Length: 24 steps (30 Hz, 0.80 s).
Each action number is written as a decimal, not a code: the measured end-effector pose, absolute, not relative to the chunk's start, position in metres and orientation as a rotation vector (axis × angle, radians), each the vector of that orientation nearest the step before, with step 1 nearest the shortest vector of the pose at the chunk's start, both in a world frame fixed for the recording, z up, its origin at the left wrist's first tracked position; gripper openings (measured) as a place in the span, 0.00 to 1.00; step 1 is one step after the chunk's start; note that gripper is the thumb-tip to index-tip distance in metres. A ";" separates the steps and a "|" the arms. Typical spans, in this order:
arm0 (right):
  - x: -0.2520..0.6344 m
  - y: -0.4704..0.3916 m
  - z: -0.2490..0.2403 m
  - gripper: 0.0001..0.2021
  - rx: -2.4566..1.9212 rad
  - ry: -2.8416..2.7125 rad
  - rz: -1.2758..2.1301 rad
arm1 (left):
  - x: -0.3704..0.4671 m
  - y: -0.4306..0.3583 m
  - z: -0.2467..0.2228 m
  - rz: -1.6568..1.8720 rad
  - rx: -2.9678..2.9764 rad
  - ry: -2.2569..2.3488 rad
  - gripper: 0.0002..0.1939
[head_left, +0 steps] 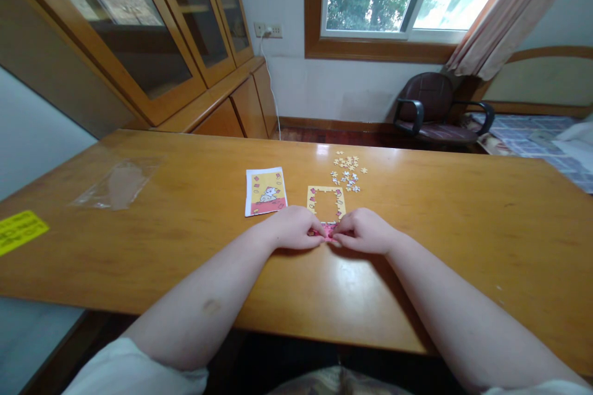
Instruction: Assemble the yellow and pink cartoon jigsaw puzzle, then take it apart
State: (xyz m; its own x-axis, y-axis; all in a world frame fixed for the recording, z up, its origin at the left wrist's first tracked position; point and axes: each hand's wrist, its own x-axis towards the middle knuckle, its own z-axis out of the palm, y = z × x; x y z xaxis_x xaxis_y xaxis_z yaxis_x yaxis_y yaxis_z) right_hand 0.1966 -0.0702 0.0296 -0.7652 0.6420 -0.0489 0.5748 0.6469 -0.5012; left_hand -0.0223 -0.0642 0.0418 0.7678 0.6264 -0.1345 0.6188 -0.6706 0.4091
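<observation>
A rectangular puzzle border [312,202], yellow along its top and sides and pink at its bottom, lies on the wooden table with an open middle. My left hand [299,228] rests at its lower left, and my right hand [362,231] at its lower right. The fingers of both hands are bent together and touch the pink bottom strip [328,232]. Whether a loose piece is between them is too small to tell. Left of the border lies a picture sheet [266,192] showing a white figure on yellow and pink. Loose puzzle pieces [348,162] are scattered behind the border.
A clear plastic bag [123,184] lies on the table's left part, near a yellow label [22,231] at the left edge. Beyond the table [463,228] are a glass-fronted cabinet [189,9], an office chair [428,105] and a bed [540,136].
</observation>
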 end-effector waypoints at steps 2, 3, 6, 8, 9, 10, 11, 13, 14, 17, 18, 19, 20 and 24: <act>0.197 -0.070 0.029 0.18 -1.012 -2.720 0.770 | -0.022 -0.064 0.043 0.025 2.529 0.944 0.13; 0.198 -0.069 0.028 0.18 -1.014 -2.714 0.772 | -0.022 -0.064 0.043 0.027 2.529 0.944 0.13; 0.199 -0.069 0.029 0.19 -1.036 -2.700 0.762 | -0.022 -0.064 0.044 0.035 2.533 0.966 0.13; 0.199 -0.069 0.029 0.18 -1.051 -2.696 0.750 | -0.023 -0.063 0.043 0.029 2.546 0.998 0.14; 0.199 -0.069 0.029 0.18 -1.055 -2.695 0.745 | -0.023 -0.063 0.043 0.021 2.553 1.011 0.14; 0.199 -0.069 0.029 0.18 -1.057 -2.696 0.742 | -0.023 -0.063 0.043 0.013 2.560 1.019 0.14; 0.199 -0.069 0.029 0.17 -1.057 -2.697 0.739 | -0.023 -0.063 0.043 0.005 2.565 1.022 0.15; 0.199 -0.069 0.029 0.17 -1.057 -2.703 0.740 | -0.023 -0.063 0.042 -0.006 2.568 1.023 0.15; 0.199 -0.068 0.029 0.17 -1.059 -2.703 0.743 | -0.023 -0.063 0.042 -0.011 2.567 1.022 0.15; 0.199 -0.068 0.029 0.17 -1.073 -2.692 0.763 | -0.023 -0.063 0.043 -0.031 2.565 1.026 0.15; 0.199 -0.068 0.029 0.17 -1.077 -2.686 0.770 | -0.023 -0.063 0.043 -0.036 2.569 1.028 0.15; 0.198 -0.069 0.029 0.16 -1.078 -2.681 0.775 | -0.022 -0.063 0.043 -0.039 2.574 1.031 0.15; 0.198 -0.069 0.029 0.16 -1.079 -2.677 0.779 | -0.022 -0.064 0.043 -0.036 2.581 1.035 0.15; 0.197 -0.069 0.028 0.15 -1.073 -2.670 0.764 | -0.021 -0.064 0.042 -0.027 2.593 1.041 0.15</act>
